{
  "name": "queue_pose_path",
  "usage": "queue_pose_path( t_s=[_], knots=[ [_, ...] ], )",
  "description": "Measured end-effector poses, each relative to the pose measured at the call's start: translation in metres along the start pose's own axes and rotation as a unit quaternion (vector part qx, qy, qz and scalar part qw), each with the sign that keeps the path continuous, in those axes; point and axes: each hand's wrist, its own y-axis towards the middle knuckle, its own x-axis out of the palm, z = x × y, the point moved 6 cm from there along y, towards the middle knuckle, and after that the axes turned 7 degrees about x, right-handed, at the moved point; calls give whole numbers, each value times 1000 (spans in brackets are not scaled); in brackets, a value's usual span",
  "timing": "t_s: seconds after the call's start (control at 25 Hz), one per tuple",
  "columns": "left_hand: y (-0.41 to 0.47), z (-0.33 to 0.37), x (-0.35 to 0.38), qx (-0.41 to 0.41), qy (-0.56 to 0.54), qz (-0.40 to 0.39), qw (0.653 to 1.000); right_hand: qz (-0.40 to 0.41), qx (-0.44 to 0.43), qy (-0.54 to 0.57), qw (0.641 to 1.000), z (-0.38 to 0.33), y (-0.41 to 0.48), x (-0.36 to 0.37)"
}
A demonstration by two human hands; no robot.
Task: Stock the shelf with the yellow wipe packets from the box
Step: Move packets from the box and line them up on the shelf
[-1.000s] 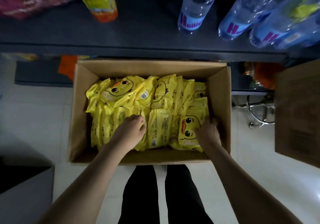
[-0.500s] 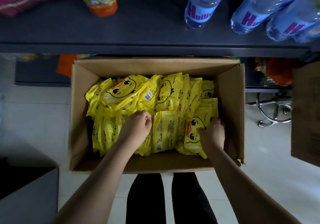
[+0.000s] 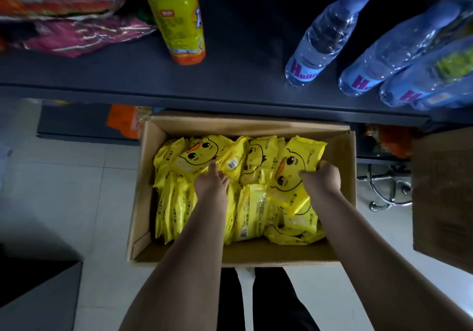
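Reaching into the cardboard box (image 3: 140, 202) on the floor below the dark shelf (image 3: 230, 79), we have our right hand (image 3: 321, 181) curled round one duck-faced yellow wipe packet (image 3: 291, 166) lying atop the rest; our left hand (image 3: 211, 186) rests, fingers loosely stretched, on the heap of packets (image 3: 253, 210); water bottles (image 3: 325, 36) stand on the shelf.

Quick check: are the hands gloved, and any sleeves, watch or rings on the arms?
No gloves: left hand and right hand are bare. Left forearm and right forearm are uncovered to the frame edge, no sleeve in view. No watch, bracelet or ring shows.
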Motion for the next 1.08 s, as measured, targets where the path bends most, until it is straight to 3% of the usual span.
queue_pose_path(
  t_s=[0.08,0.24,0.32,0.4,0.48,0.68,0.84,1.08],
  knots=[
    [10,0,3,-48,-61,-4,997,-22,-5,23,999,-12,-1,10],
    [39,0,5,-24,-102,-62,993,-48,-13,25,998,-5,-5,34],
    [48,-6,1,-47,-128,-28,990,-58,1,44,997,8,-7,43],
    [46,-4,-12,-28,-56,29,998,-58,15,75,995,19,-9,47],
    [41,4,-19,-26,-58,58,996,-61,17,97,993,21,-18,43],
    [4,45,-45,89,93,16,992,-72,22,211,974,13,-51,21],
    [-41,91,-72,236,238,-57,940,-71,-13,248,966,-4,-94,-8],
    [-143,157,-108,367,236,-130,890,-107,-81,297,945,-38,-169,-59]
  ],
)
